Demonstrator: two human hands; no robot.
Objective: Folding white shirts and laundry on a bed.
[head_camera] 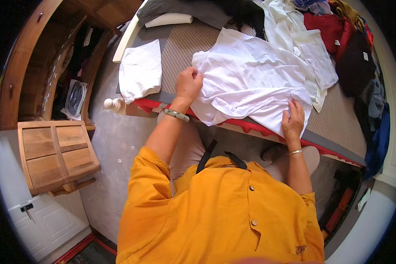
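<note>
A white garment (247, 72), creased and possibly a shirt, lies spread over the near edge of a bed in front of me. My left hand (188, 84) pinches its left edge between thumb and fingers. On the garment's near right part, bunched in loose folds, rests my right hand (293, 121). Its fingertips touch the cloth, with the thumb a little apart; whether it grips the fabric is unclear. Left of my left hand sits a folded white cloth (141, 71) at the bed's corner.
A striped mat (336, 122) covers the bed, with red trim (250, 129) along its near edge. Heaped clothes, including a red garment (323, 33) and a black one (354, 66), lie at right. Wooden cabinet (10, 89) stands open at left, its panelled door (61, 153) jutting out.
</note>
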